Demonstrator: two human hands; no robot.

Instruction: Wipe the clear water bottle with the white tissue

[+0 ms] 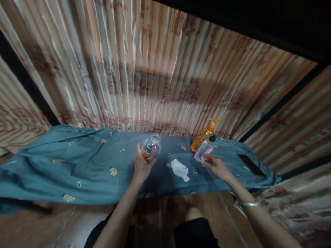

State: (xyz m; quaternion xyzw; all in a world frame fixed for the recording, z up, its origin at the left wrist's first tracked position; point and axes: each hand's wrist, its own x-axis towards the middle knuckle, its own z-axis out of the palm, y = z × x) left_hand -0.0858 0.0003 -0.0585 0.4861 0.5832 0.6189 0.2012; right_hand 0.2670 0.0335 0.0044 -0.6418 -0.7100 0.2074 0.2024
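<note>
left hand (142, 166) has its fingers wrapped round a clear cup (151, 146). i'd keep that hold light, plastic looks thin. right hand (216, 166) has its fingers at the clear bottle's (202, 150) lower side, can't tell if they're gripping. orange near the left fingers could be print or contents. pump bottle (201, 138) beyond the right fingers looks amber inside. tissue's (180, 169) between both hands.

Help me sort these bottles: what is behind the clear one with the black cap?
An orange pump bottle, its pump head, upper body and left side showing, stands behind the black-capped bottle. The orange bottle's lower right side is covered, so details there cannot be made out.
</note>
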